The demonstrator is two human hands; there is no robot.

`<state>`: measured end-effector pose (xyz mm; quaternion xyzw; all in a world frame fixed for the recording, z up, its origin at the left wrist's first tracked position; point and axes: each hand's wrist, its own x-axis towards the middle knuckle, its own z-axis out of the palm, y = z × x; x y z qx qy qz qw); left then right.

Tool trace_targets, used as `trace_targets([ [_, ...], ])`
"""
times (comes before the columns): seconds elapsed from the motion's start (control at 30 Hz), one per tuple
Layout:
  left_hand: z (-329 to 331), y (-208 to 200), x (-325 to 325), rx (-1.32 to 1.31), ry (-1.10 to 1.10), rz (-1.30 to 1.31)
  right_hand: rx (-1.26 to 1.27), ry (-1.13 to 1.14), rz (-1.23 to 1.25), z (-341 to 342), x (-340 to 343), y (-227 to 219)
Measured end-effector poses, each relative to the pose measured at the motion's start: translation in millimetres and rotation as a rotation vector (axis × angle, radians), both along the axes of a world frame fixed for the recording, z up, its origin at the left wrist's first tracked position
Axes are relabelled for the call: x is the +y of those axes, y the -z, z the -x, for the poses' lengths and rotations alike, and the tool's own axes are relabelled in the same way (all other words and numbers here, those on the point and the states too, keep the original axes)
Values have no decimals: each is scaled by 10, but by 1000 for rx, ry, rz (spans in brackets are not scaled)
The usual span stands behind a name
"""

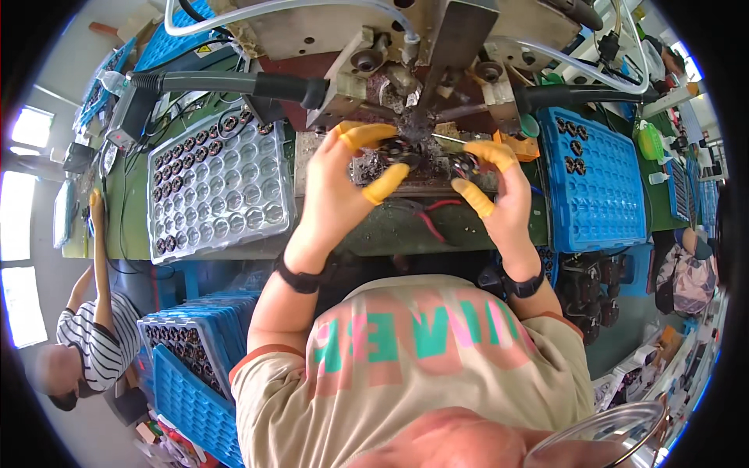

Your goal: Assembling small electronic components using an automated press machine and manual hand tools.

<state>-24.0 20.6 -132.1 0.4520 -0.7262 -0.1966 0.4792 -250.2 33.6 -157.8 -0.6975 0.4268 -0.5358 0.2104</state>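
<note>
My left hand [337,173], with yellow covers on thumb and forefinger, pinches a small round black part [402,153] by its rim at the machine's working spot. My right hand [505,181], with the same yellow fingertip covers, holds another small round dark part [466,163] between thumb and finger, just right of the first. Both parts are over the metal base [367,186] of the machine [437,54], which is strewn with dark metal shavings. A thin rod [448,139] shows between the hands. Finer detail of the parts is too small to make out.
A clear tray [282,204] partly filled with round dark parts lies left; a blue tray [601,207] holding several lies right. Red-handled pliers [431,222] sit near the bench edge. Black hoses [234,83] flank the machine. Stacked blue trays [191,402] stand lower left, near another person [101,335].
</note>
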Motion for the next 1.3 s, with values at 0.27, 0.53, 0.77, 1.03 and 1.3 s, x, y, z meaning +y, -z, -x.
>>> trace_targets([
  [0.27,55,210,-219,169,172,-216,-78,131,-155,434,232,90],
  [0.53,164,143,-150,-19,49,-31,21,231,-97,519,152,62],
  [0.77,197,226,-143,5,32,-36,368,417,124,613,-49,71],
  [1.03,-146,245,11,-2,-31,-15,405,427,134,594,-128,132],
  [1.3,-1878,540,382,-566,-905,-90,524,486,214,627,-151,194],
])
